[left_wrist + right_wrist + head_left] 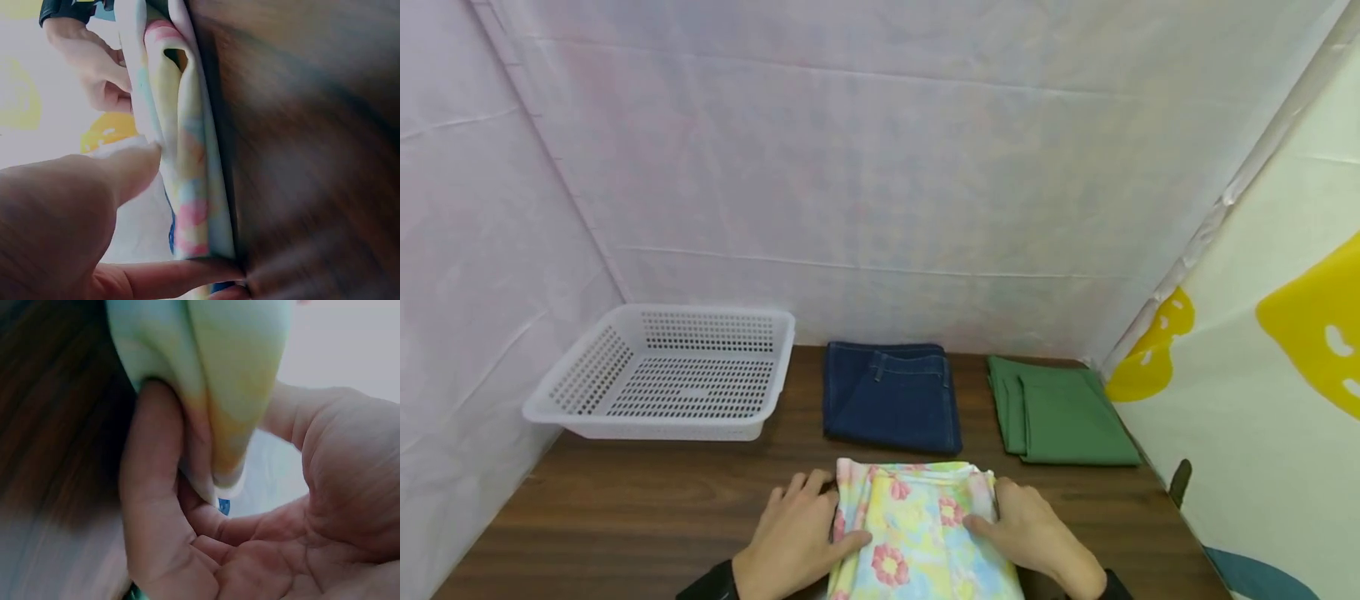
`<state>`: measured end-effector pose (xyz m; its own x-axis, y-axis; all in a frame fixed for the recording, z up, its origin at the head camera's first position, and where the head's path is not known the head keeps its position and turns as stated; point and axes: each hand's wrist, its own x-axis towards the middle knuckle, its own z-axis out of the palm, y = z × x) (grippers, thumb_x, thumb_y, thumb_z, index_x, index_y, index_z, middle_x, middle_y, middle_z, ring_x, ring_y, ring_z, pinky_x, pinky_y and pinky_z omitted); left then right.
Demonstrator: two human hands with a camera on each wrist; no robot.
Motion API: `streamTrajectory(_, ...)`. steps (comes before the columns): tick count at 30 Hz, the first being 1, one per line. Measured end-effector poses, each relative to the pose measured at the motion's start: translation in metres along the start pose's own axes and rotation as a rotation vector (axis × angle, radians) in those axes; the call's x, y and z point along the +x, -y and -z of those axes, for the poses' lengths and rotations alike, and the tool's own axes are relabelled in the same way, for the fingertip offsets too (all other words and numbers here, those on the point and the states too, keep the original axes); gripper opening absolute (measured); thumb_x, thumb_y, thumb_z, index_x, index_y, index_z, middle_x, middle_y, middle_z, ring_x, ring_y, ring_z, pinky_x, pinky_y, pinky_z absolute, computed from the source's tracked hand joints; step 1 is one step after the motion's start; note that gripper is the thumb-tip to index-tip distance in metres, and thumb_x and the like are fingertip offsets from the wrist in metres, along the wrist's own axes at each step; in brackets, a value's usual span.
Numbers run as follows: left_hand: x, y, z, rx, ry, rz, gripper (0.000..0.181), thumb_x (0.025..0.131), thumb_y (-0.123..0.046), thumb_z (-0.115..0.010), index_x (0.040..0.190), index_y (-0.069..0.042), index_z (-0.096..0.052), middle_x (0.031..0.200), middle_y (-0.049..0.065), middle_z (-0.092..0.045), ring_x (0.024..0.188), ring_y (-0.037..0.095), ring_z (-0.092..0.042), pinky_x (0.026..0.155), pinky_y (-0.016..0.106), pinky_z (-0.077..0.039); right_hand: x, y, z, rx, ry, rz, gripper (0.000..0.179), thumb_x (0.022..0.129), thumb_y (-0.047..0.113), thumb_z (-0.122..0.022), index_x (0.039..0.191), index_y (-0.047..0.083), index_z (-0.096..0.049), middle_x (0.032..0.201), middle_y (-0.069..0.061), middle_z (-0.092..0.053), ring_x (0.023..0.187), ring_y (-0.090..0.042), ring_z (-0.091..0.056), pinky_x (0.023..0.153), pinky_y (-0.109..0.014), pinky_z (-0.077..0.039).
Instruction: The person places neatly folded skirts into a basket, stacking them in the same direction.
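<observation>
A folded floral garment point(917, 525), yellow and pale blue with pink flowers, lies at the front of the table between both hands. My left hand point(805, 533) holds its left side, thumb on top and fingers along the far left corner. In the left wrist view the left thumb point(134, 169) presses against the layered edge of the fabric. My right hand point(1033, 529) grips the opposite side near the far corner. The right wrist view shows a finger point(153, 462) tucked under the cloth, with the thumb on its other face.
Folded blue jeans point(887, 400) lie just beyond the garment. A folded green cloth point(1071, 417) is at the back right. At the back left stands a white perforated plastic basket point(666, 429). White sheets point(880, 167) hang behind and beside the brown table point(625, 517).
</observation>
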<state>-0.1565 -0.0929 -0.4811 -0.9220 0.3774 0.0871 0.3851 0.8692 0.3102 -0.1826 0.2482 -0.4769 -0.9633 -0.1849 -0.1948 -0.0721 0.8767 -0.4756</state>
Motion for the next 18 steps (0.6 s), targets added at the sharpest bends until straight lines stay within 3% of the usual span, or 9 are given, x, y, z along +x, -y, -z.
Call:
streamTrajectory(4,0.004,-0.001,-0.003,-0.059,-0.041,-0.038,0.056,0.087,-0.074,-0.059,0.088,-0.020,-0.072,0.117,0.007,-0.060,0.098,0.027,-0.054,0.070,0.052,-0.047,0.006,0.005,-0.002,0.035,0.000,0.032,0.060,0.085,0.048,-0.079,0.112,-0.002,-0.060,0.089,-0.007,-0.064,0.079,-0.018,-0.062,0.063,-0.038,-0.051)
streamTrajectory(6,0.007,0.000,-0.004,-0.081,-0.049,-0.057,0.054,0.087,-0.073,-0.061,0.092,-0.020,-0.073,0.116,0.007,-0.060,0.095,0.026,-0.052,0.068,0.049,-0.047,0.010,0.006,-0.003,0.056,0.006,0.048,0.063,0.086,0.048,-0.079,0.115,-0.004,-0.059,0.092,-0.009,-0.064,0.083,-0.020,-0.063,0.066,-0.039,-0.052)
streamTrajectory(11,0.014,0.001,-0.005,-0.109,-0.045,-0.102,0.061,0.084,-0.062,-0.072,0.110,-0.007,-0.073,0.110,0.007,-0.057,0.086,0.021,-0.048,0.066,0.040,-0.048,0.016,0.010,-0.001,0.158,0.086,0.064,0.073,0.085,0.047,-0.080,0.127,-0.007,-0.054,0.106,-0.012,-0.065,0.095,-0.026,-0.064,0.076,-0.045,-0.054)
streamTrajectory(15,0.021,0.001,-0.007,-0.173,-0.048,-0.110,0.054,0.082,-0.046,-0.081,0.111,-0.002,-0.070,0.103,0.002,-0.055,0.084,0.016,-0.051,0.070,0.033,-0.050,0.017,0.014,0.002,0.345,0.191,0.072,0.083,0.087,0.037,-0.081,0.143,-0.009,-0.040,0.126,-0.019,-0.059,0.113,-0.033,-0.059,0.090,-0.052,-0.050)
streamTrajectory(18,0.027,0.002,-0.007,-0.255,-0.045,-0.099,0.049,0.081,-0.035,-0.084,0.114,-0.002,-0.067,0.099,0.001,-0.057,0.086,0.014,-0.057,0.072,0.031,-0.052,0.016,0.015,0.005,0.492,0.251,0.068,0.092,0.089,0.029,-0.079,0.152,-0.010,-0.024,0.146,-0.030,-0.041,0.132,-0.044,-0.043,0.101,-0.059,-0.040)
